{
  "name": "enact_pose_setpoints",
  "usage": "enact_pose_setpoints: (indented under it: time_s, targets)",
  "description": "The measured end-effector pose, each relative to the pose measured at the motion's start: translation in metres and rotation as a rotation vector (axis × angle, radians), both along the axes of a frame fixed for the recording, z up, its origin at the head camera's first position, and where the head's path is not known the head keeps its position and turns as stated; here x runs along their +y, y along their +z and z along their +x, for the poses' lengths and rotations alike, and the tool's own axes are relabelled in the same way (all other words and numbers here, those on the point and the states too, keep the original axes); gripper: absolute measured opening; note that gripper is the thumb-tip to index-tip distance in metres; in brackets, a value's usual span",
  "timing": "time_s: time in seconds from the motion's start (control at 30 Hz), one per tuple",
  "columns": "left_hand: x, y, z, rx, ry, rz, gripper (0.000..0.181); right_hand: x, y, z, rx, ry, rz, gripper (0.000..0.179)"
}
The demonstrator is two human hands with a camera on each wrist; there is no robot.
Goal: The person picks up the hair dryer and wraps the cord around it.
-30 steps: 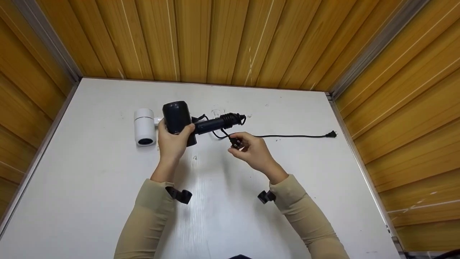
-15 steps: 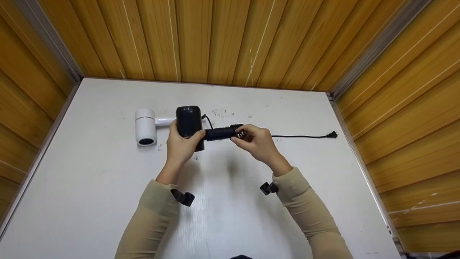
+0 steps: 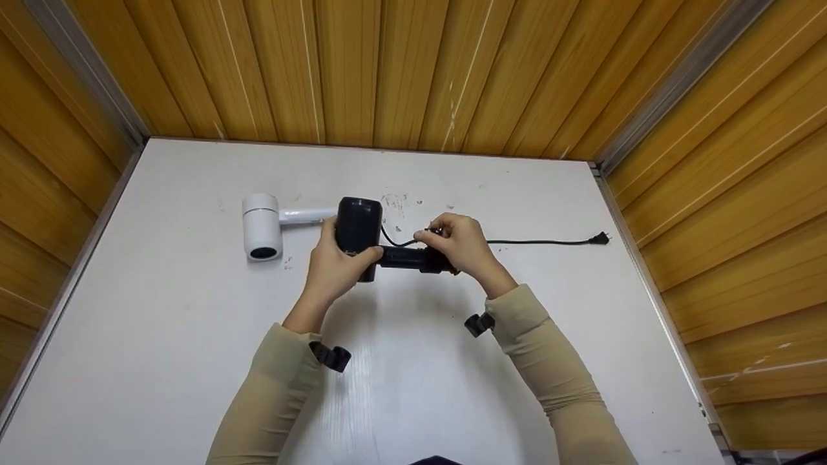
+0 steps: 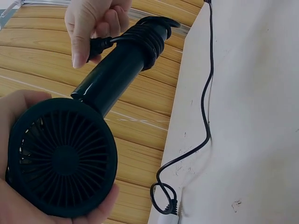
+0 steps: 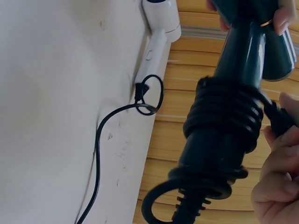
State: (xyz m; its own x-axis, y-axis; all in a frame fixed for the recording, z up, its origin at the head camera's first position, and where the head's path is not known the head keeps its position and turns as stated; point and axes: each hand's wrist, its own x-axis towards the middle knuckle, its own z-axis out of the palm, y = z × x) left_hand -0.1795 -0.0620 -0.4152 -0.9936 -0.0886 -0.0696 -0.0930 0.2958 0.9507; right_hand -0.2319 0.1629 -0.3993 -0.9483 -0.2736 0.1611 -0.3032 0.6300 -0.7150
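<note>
- Black plug (image 4: 99, 45): we are pinching it between our right hand's (image 3: 466, 242) thumb and fingers, just right of centre in the head view.
- Our left hand (image 3: 334, 270) is gripping the dark hair dryer (image 3: 358, 226) mid-frame.
- Coiled cord (image 5: 224, 114) is circling its handle (image 4: 111, 79).
- White hair dryer (image 3: 261, 229) is lying on the table (image 3: 148, 303), left of centre, its lead (image 3: 543, 242) stretching rightward.

Black cord (image 5: 224, 114) in coils around a dark dryer handle (image 5: 239, 58)
</note>
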Motion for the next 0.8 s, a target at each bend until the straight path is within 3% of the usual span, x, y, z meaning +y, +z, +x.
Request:
enact_pose_setpoints:
  time_s: [0.17,0.27,0.37,0.5,0.57,0.67,0.8]
  targets:
    - [-0.001,-0.001,-0.001,-0.037,-0.030,0.032,0.089,0.002,-0.007,-0.003,-0.009,0.026,0.100,0.035]
    - [-0.002,-0.001,-0.002,-0.065,-0.032,0.076,0.090,0.003,-0.011,-0.001,0.056,0.016,0.170,0.043]
    - [-0.003,-0.002,-0.003,-0.090,-0.026,0.114,0.088,0.002,-0.017,0.004,0.243,0.020,0.207,0.043]
    - [-0.002,-0.004,-0.005,-0.120,-0.013,0.161,0.083,0.000,-0.026,0.010,0.543,0.068,0.227,0.029]
    - [-0.003,-0.005,-0.006,-0.136,0.004,0.183,0.081,0.000,-0.031,0.015,0.629,0.102,0.231,0.024]
    - [-0.006,-0.006,-0.008,-0.169,0.032,0.218,0.082,0.003,-0.036,0.023,0.658,0.145,0.281,0.032]
    - [-0.010,-0.005,-0.012,-0.213,0.042,0.258,0.086,0.006,-0.042,0.032,0.643,0.207,0.385,0.066]
